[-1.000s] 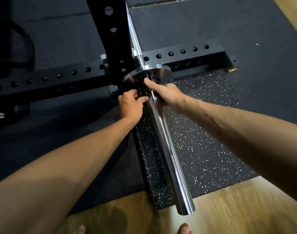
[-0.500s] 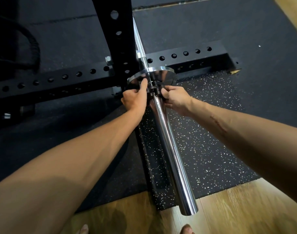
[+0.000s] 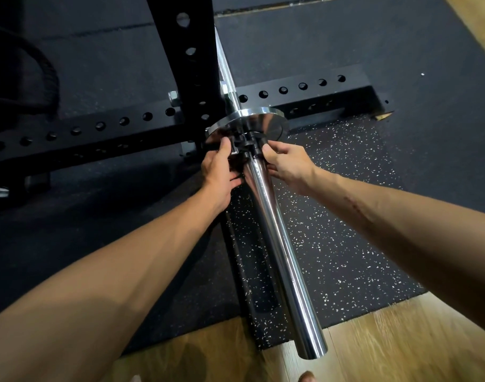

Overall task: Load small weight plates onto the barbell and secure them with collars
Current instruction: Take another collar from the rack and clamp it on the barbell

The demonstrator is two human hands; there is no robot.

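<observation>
A chrome barbell sleeve (image 3: 280, 249) runs from the rack toward me, its open end near my feet. A small chrome weight plate (image 3: 269, 125) sits far up the sleeve against the bar's shoulder. Right against the plate a black collar (image 3: 247, 142) wraps the sleeve. My left hand (image 3: 222, 169) grips the collar's left side with the thumb up against it. My right hand (image 3: 288, 164) pinches the collar's right side, fingers curled toward the sleeve. Both hands hide the collar's lower half.
A black rack upright (image 3: 186, 59) with holes rises behind the plate, and its perforated base beam (image 3: 302, 89) lies across the black rubber floor. A speckled mat (image 3: 332, 216) lies under the sleeve. Wooden flooring (image 3: 401, 346) begins at my feet. A black cable (image 3: 47, 75) curves at far left.
Both hands have closed in on the collar from each side; the right hand came off the plate's face to the collar, and the left thumb dropped from the plate onto the collar.
</observation>
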